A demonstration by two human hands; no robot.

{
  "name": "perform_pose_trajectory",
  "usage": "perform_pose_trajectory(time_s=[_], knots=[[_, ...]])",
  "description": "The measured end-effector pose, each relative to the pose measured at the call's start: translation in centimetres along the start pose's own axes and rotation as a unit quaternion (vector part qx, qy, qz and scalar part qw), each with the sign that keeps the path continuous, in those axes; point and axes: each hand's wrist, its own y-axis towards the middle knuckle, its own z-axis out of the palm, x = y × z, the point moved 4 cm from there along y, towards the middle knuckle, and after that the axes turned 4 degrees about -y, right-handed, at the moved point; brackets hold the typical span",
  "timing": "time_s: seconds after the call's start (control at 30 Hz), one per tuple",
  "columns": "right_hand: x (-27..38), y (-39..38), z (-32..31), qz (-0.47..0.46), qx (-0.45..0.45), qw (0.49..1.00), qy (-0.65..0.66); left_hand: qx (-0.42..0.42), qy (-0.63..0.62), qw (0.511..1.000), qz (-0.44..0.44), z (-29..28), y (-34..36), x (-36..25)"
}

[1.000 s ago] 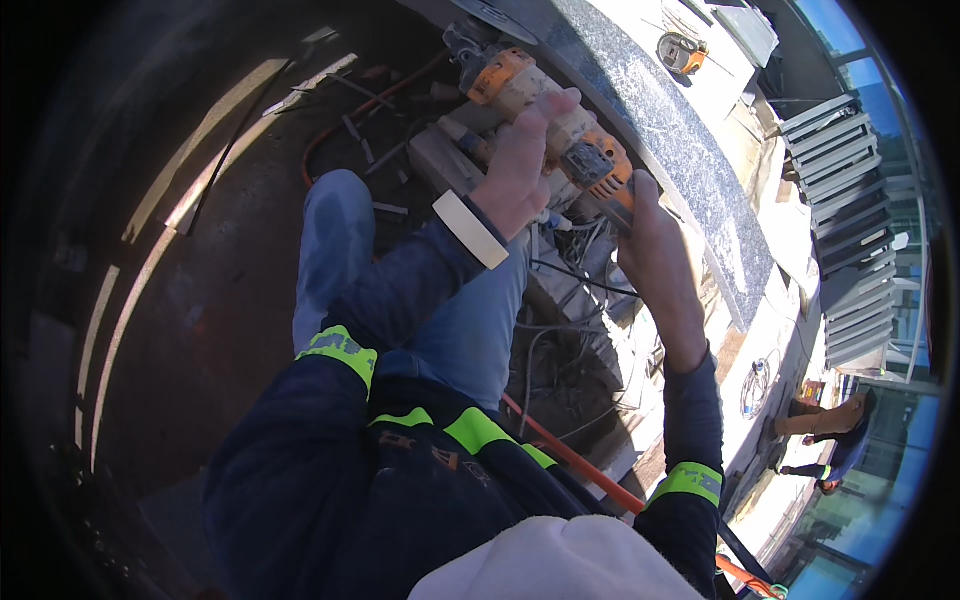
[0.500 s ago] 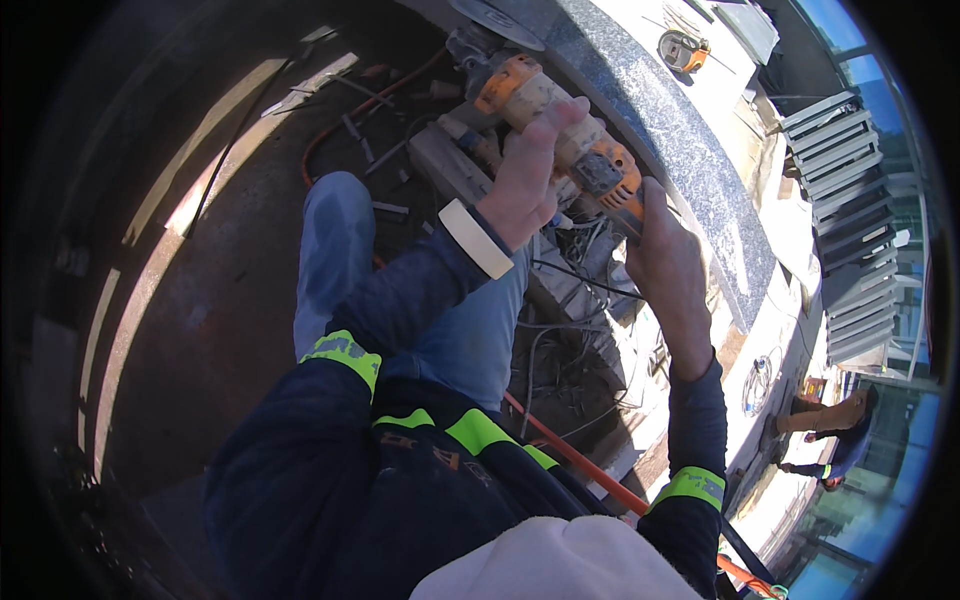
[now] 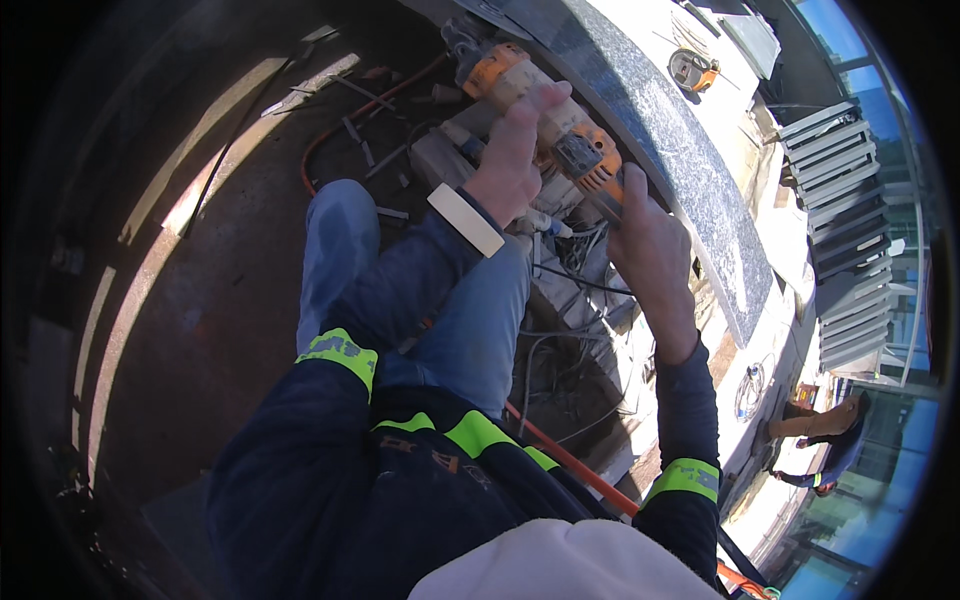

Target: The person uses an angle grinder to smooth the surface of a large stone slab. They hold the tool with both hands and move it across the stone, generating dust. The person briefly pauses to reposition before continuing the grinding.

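Note:
A dusty orange-and-grey power tool (image 3: 500,68) lies diagonally across the upper middle, its head at the near edge of a speckled grey stone slab (image 3: 700,180). Whether it touches the slab I cannot tell. My left hand (image 3: 510,160) is closed on the tool's body, thumb along the top. My right hand (image 3: 648,255) grips its rear end. Beneath are dusty blocks (image 3: 445,165), tangled cables and a pale connector (image 3: 555,225) with blue on it. My knees in jeans (image 3: 465,320) are below the tool.
A small orange tool (image 3: 692,68) sits on the pale surface beyond the slab. Grey slats (image 3: 835,230) and a coiled cable (image 3: 752,390) are at right, where another person (image 3: 830,430) bends over. An orange hose (image 3: 570,458) runs past my right side. Long strips (image 3: 150,190) lie at left.
The tool and both hands shifted a little rightward half a second ago, then moved back up and left. My grip looks the same. The other person has shifted slightly.

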Motion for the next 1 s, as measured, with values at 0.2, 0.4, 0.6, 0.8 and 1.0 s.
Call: perform_pose_trajectory(time_s=[0.2, 0.4, 0.6, 0.8, 1.0], knots=[[0.8, 1.6, 0.9, -0.026, -0.028, 0.997, 0.07, 0.031, 0.009, 0.999, -0.012, -0.6, 1.8, -1.4], [0.7, -0.5, -1.1, -0.054, -0.04, 0.998, -0.001, 0.114, -0.036, 0.993, -0.007, -0.5, 0.1, 0.0], [-1.5, -4.1, -1.7, -0.039, -0.052, 0.997, -0.047, 0.117, -0.019, 0.992, -0.037, 0.5, -2.6, 3.3], [-2.3, -5.0, -1.7, 0.016, 0.009, 1.0, -0.022, 0.109, -0.007, 0.993, -0.049, 0.7, -3.6, 4.5], [-2.2, -3.9, -0.2, -0.033, -0.047, 0.993, 0.104, 0.085, -0.013, 0.996, -0.029, 1.3, -3.7, 3.6]])
